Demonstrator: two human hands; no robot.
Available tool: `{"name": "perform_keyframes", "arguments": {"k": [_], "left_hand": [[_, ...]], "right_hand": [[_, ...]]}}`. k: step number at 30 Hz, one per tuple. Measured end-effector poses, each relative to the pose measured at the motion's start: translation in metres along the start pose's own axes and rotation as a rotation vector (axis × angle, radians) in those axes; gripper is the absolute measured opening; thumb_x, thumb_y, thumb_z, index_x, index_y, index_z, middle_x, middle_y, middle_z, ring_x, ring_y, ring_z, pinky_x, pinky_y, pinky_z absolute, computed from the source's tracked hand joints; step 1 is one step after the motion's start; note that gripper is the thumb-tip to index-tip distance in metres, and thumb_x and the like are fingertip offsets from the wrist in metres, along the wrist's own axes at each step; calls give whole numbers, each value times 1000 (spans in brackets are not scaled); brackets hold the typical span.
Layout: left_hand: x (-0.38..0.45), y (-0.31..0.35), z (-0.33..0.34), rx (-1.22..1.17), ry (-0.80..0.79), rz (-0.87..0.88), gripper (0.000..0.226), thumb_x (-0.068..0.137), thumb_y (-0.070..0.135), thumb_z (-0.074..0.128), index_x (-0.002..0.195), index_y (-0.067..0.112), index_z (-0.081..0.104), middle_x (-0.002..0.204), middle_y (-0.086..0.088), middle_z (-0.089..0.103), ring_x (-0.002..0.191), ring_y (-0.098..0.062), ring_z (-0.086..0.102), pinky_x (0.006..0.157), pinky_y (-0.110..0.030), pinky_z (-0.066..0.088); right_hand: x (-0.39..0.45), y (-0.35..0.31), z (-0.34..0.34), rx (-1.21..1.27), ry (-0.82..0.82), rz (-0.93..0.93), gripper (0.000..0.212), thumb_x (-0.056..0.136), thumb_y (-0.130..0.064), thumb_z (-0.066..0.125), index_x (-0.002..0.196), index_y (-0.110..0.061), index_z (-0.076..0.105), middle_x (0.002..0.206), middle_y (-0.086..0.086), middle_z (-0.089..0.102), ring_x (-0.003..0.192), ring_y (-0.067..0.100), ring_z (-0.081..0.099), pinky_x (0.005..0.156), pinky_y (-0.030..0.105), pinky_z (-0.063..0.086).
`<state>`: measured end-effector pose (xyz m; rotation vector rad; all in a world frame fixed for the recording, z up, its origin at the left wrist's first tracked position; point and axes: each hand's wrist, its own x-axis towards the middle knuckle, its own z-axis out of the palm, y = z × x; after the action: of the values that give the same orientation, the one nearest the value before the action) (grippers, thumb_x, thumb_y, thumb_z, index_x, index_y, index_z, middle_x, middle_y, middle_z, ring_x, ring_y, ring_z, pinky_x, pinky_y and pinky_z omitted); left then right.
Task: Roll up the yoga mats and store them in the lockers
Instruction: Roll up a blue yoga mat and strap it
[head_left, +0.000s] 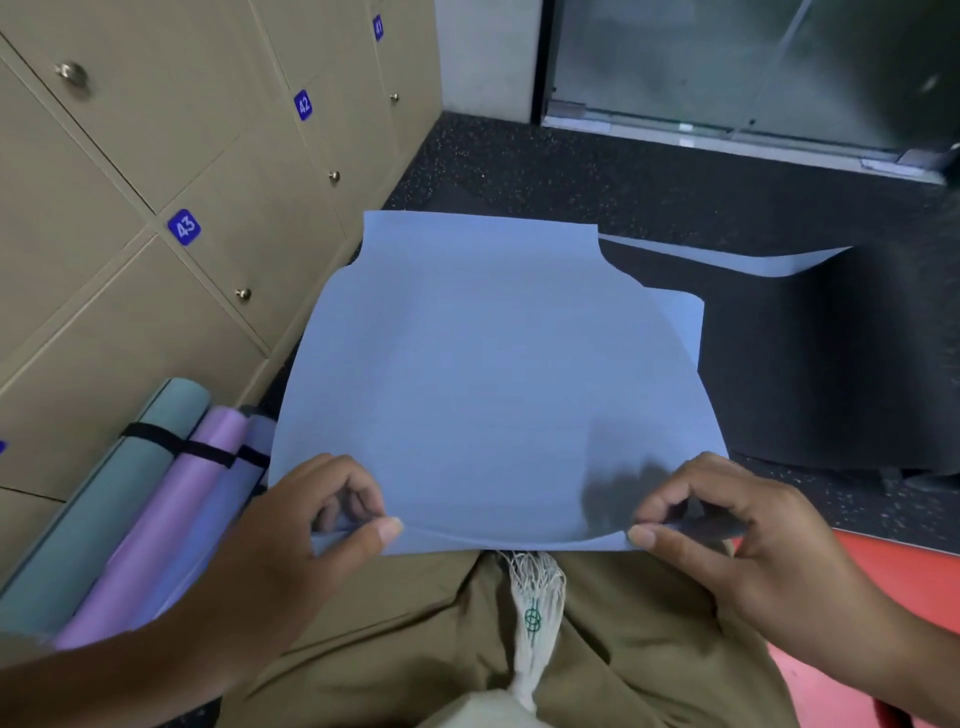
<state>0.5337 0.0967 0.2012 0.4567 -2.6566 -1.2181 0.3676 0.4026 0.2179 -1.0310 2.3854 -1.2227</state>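
A light blue yoga mat (483, 374) lies unrolled on the dark floor, running away from me, with its near edge lifted over my lap. My left hand (317, 525) pinches the near left corner between thumb and fingers. My right hand (727, 535) pinches the near right corner the same way. A black mat (810, 364) with a blue underside lies to the right, partly under the blue one. Three rolled mats, teal (119, 488), purple (171, 519) and blue (218, 525), lean against the lockers at the left, each bound by a black strap.
Beige lockers (156, 156) numbered 41, 42 and 43 line the left wall, all doors closed. A glass door (727, 67) stands at the far end. Speckled black flooring (571, 171) lies beyond the mat; a red surface (857, 597) sits at the lower right.
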Motion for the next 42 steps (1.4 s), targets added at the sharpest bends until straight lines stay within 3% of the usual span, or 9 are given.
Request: {"name": "perform_keyframes", "arguments": {"k": [5, 9, 16, 20, 25, 27, 32, 38, 42], "left_hand": [[5, -4, 5, -51, 9, -5, 23, 73, 52, 63, 83, 31, 58, 77, 8, 55, 71, -9, 51, 65, -19, 37], [13, -8, 7, 18, 11, 59, 12, 78, 47, 62, 82, 37, 56, 79, 8, 53, 77, -9, 53, 70, -25, 36], [18, -20, 14, 356, -30, 457, 11, 98, 32, 51, 90, 38, 46, 86, 19, 51, 79, -4, 45, 73, -32, 33], [20, -23, 11, 463, -30, 580, 22, 105, 50, 40, 99, 31, 49, 97, 17, 52, 86, -12, 47, 75, -32, 33], [23, -20, 10, 690, -5, 750, 43, 98, 62, 48, 104, 20, 53, 95, 5, 61, 87, -21, 52, 78, -33, 35], [27, -18, 11, 776, 0, 800, 42, 102, 59, 46, 101, 18, 52, 84, 1, 62, 76, -24, 55, 71, -35, 36], [37, -15, 11, 953, 16, 830, 50, 106, 54, 40, 91, 11, 59, 73, -3, 51, 64, -24, 43, 58, -37, 32], [31, -12, 14, 976, 39, 785, 56, 106, 57, 37, 80, 13, 61, 71, -1, 43, 58, -21, 42, 54, -35, 29], [32, -9, 13, 988, 51, 797, 56, 104, 55, 41, 75, 13, 64, 68, -1, 43, 55, -21, 43, 58, -36, 24]], "right_hand": [[9, 8, 4, -38, 74, -81, 9, 88, -39, 80, 87, -39, 71, 93, -15, 62, 91, 14, 63, 64, 28, 57], [16, 15, 8, -99, 86, -133, 12, 87, -42, 77, 81, -36, 68, 86, -17, 61, 88, 9, 59, 75, 13, 43], [21, 24, 15, -259, 140, -262, 12, 89, -33, 66, 80, -28, 72, 87, -28, 56, 89, -1, 51, 85, 18, 33], [23, 34, 16, -301, 156, -347, 13, 94, -26, 64, 85, -23, 73, 94, -32, 50, 91, 0, 49, 84, 22, 36], [23, 42, 17, -419, 112, -510, 10, 100, -18, 57, 103, -20, 67, 101, -9, 63, 91, 14, 53, 79, 31, 42], [24, 41, 18, -468, 111, -547, 10, 105, -28, 55, 107, -21, 62, 100, -4, 64, 89, 18, 53, 78, 31, 41], [33, 32, 17, -556, 49, -520, 52, 94, -64, 59, 110, -14, 52, 105, -1, 56, 89, 22, 51, 77, 32, 35], [42, 25, 28, -609, 59, -514, 49, 100, -64, 47, 98, -15, 48, 83, 1, 56, 74, 21, 43, 70, 33, 30], [40, 29, 32, -632, 84, -535, 54, 103, -59, 47, 83, -11, 62, 74, 0, 53, 70, 19, 42, 66, 31, 32]]}}
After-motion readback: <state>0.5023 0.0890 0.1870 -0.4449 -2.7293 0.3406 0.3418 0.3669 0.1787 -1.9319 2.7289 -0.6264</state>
